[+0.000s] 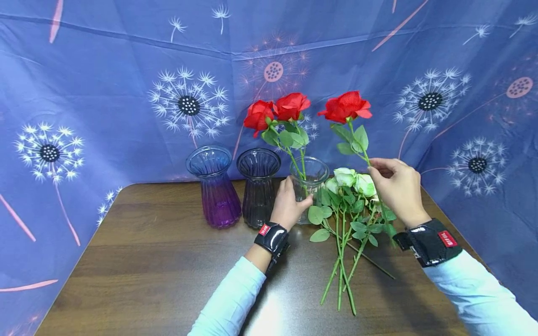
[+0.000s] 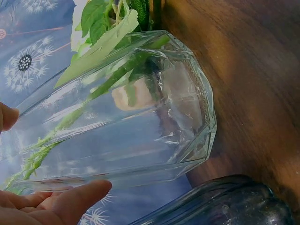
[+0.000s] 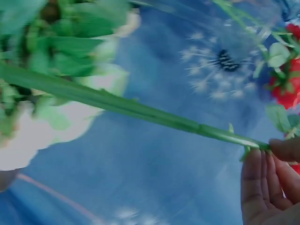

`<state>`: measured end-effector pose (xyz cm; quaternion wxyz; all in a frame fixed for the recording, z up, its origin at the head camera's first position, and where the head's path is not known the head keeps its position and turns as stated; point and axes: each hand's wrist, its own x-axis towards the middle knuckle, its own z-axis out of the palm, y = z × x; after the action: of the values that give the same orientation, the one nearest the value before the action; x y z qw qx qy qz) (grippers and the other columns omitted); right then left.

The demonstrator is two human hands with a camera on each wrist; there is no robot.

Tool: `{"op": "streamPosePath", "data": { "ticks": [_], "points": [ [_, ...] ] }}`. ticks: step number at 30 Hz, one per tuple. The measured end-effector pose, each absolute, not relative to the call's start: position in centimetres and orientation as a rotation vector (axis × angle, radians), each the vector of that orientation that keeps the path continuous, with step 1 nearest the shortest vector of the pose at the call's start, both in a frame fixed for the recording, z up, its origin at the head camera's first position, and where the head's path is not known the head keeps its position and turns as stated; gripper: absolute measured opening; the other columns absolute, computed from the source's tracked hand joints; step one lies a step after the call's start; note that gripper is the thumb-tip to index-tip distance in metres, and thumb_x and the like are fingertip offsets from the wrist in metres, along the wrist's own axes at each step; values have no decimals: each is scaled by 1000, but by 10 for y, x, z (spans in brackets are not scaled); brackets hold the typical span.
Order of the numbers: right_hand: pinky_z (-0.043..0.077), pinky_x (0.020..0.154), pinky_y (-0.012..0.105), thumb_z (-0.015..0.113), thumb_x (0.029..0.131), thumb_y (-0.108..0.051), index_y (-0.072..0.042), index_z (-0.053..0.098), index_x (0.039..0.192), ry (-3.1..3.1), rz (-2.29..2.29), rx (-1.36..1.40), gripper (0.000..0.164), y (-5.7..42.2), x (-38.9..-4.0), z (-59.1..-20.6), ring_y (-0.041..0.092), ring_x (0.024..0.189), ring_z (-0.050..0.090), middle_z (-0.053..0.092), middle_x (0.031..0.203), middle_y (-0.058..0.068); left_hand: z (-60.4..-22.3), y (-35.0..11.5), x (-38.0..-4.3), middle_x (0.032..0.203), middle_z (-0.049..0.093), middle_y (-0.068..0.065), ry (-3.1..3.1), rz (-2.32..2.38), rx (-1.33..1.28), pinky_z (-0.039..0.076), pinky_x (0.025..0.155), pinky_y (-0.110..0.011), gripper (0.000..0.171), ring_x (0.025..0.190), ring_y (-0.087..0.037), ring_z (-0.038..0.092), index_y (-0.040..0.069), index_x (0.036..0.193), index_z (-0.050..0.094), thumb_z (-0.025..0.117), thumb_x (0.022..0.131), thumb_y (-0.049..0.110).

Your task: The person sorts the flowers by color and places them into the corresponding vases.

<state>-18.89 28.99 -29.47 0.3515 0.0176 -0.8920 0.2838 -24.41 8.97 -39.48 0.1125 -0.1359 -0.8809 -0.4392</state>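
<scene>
My left hand (image 1: pixel 290 205) grips the clear glass vase (image 2: pixel 126 140), thumb on one side and fingers on the other. Two red roses (image 1: pixel 291 107) stand in this vase, leaning left above its rim. A green stem shows through the glass in the left wrist view. On the right, my right hand (image 1: pixel 397 190) pinches the stem (image 3: pixel 154 117) of a third red rose (image 1: pixel 346 107) between thumb and fingers. That rose is held upright, its bloom above the hand and its lower stem over the white roses (image 1: pixel 364 185).
Left of the clear vase stand a dark grey glass vase (image 1: pixel 258 196) and a blue-purple glass vase (image 1: pixel 219 198). The white roses lie on the wooden table (image 1: pixel 159 270), stems toward the front. A blue dandelion-print cloth (image 1: pixel 126 116) hangs behind.
</scene>
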Motion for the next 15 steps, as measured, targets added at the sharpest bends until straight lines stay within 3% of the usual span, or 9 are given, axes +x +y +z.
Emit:
{"op": "streamPosePath", "data": {
  "ticks": [7,15],
  "points": [
    [37,62,2,61,80,-12,-4,69,93,-2138,798,203,17,245,-214,-254,-23,65,43,65,79,11,-393,89,-245,125,43,-14,-2596,-1268,-402,39,96,-32,75,117,-24,43,1,133,31,63,76,36],
    [44,67,9,60,82,-13,-4,68,95,-2022,887,323,18,205,-227,-216,-15,68,48,65,80,9,-394,90,-244,127,41,-15,-2633,-1298,-396,40,95,-34,72,117,-25,43,6,134,30,62,78,38]
  ]
}}
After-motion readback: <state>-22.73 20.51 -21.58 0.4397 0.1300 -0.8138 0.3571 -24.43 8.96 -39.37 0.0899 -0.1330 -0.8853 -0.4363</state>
